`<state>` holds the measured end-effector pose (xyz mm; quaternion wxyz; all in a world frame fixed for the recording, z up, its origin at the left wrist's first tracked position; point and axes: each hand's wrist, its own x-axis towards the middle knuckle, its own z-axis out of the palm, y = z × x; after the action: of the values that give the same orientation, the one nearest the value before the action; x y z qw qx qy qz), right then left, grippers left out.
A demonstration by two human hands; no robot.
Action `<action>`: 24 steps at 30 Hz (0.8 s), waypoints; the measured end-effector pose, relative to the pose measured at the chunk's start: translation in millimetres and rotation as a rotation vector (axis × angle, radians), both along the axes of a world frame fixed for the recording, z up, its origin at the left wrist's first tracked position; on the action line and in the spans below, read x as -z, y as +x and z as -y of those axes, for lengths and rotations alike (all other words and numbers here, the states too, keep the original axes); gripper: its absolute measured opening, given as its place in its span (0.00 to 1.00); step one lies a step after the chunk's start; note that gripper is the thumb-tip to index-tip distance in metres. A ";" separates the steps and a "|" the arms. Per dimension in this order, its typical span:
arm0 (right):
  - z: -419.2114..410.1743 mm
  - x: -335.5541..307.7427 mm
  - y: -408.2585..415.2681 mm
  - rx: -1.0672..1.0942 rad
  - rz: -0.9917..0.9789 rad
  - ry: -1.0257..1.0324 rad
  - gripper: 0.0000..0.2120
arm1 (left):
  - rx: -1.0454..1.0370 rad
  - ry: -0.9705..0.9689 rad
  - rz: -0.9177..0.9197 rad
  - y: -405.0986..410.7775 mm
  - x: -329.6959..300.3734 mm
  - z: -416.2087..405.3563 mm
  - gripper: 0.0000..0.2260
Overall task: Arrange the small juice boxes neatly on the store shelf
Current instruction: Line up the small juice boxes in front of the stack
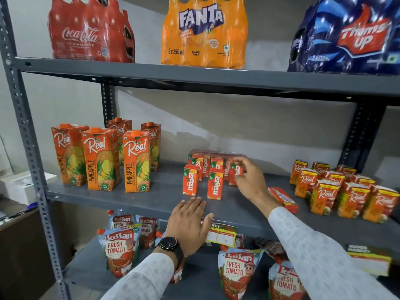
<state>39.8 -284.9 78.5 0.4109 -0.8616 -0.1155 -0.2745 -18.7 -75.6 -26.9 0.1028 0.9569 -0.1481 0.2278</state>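
Note:
Several small orange Maaza juice boxes [213,187] stand upright in rows on the middle grey shelf [121,195]. My right hand [249,180] grips one upright Maaza box [234,173] at the right end of the group. Another small box [282,199] lies flat on the shelf to the right of my right wrist. My left hand [188,226], with a black watch on the wrist, rests flat and open on the shelf's front edge, just in front of the Maaza boxes.
Tall Real pineapple cartons [99,159] stand at the shelf's left. Small Real boxes [337,191] crowd the right. Coca-Cola, Fanta [204,33] and Thums Up packs sit on the upper shelf. Kissan tomato pouches [119,245] fill the shelf below.

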 end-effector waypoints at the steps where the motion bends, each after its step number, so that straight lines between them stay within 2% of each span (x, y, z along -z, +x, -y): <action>1: 14.0 -1.6 -3.5 0.116 0.018 -0.073 0.19 | -0.001 -0.001 0.003 0.0 0.3 0.2 0.34; 5: 68.3 -4.2 -17.3 0.480 -0.146 -0.353 0.16 | -0.007 -0.001 0.015 0.6 1.4 2.8 0.35; 9: 89.3 2.0 -24.0 0.590 -0.450 -0.508 0.15 | -0.011 -0.010 0.015 2.2 2.7 2.6 0.36; 14: 101.1 11.9 -23.8 0.566 -0.560 -0.503 0.24 | -0.012 -0.015 0.011 2.2 3.7 3.3 0.36; 19: 100.5 11.3 -20.7 0.310 -0.559 -0.397 0.35 | -0.016 -0.018 0.003 1.9 4.3 2.7 0.34; 24: 94.6 12.0 -20.8 0.406 -0.670 -0.485 0.29 | -0.020 -0.021 0.002 0.5 2.5 3.2 0.35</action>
<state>19.0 -379.5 66.4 0.1499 -0.9794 0.1340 -0.0206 -18.2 -78.7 -29.4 0.1103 0.9570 -0.1364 0.2312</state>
